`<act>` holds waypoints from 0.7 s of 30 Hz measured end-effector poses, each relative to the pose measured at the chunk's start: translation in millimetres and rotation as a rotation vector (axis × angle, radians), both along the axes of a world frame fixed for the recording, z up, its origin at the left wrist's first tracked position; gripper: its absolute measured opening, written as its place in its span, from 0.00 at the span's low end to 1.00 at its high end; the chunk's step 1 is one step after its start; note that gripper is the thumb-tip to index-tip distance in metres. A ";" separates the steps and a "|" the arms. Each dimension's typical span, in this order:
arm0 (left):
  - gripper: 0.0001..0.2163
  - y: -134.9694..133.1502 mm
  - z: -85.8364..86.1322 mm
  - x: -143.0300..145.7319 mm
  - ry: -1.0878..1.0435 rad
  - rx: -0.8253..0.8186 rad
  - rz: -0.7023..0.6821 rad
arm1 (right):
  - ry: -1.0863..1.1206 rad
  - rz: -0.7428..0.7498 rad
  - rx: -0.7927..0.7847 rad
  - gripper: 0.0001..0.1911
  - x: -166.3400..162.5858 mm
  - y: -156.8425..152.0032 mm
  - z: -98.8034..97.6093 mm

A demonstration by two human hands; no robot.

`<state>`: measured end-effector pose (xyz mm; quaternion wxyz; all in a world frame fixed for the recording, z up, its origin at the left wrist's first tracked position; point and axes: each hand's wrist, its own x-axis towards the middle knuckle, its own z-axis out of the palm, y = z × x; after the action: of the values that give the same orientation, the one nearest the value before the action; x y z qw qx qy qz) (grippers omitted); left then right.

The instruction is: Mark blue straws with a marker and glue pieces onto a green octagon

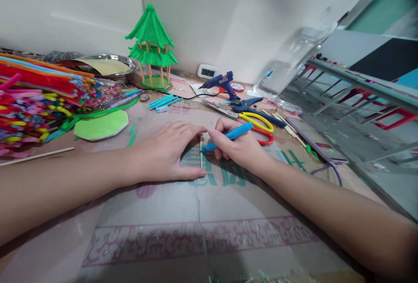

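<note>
Marker (241,131) is held in the narrow grip of the right hand (231,143), its tip set at a thin stick (201,154) on the counter (352,183). The stick is held by its ends between the left hand's (170,150) spread thumb and forefinger. Scissors (225,111) are laid beyond, near a glue gun (218,82).

Has bare left hand (170,149) and bare right hand (237,144) with slender fingers (192,172). Shows left forearm (81,180) and right forearm (326,200) bare too, up to frame edges. Tapers toward wrists (135,161). Blurs into shadow near right elbow (400,239), detail unreadable.
</note>
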<state>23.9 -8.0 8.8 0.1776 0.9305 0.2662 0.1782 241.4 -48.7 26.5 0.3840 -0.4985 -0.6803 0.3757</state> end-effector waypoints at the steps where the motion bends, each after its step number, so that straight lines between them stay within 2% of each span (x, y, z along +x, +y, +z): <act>1: 0.36 0.1 -0.1 -0.1 0.002 0.001 0.002 | -0.004 0.006 -0.004 0.20 0.0 -0.4 0.2; 8: 0.36 -0.2 1.8 0.7 0.009 -0.013 -0.011 | 0.022 -0.013 0.015 0.17 2.3 -1.2 0.6; 13: 0.38 -1.6 1.0 0.2 -0.029 -0.029 0.000 | 0.026 -0.053 0.064 0.21 4.0 0.0 1.3; 21: 0.41 -2.3 3.3 -4.0 -0.002 -0.014 -0.030 | 0.063 -0.091 -0.006 0.19 4.2 8.4 -2.0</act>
<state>19.9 -10.4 12.1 0.1871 0.9329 0.2535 0.1745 245.6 -40.3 24.4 0.4204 -0.5179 -0.6433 0.3757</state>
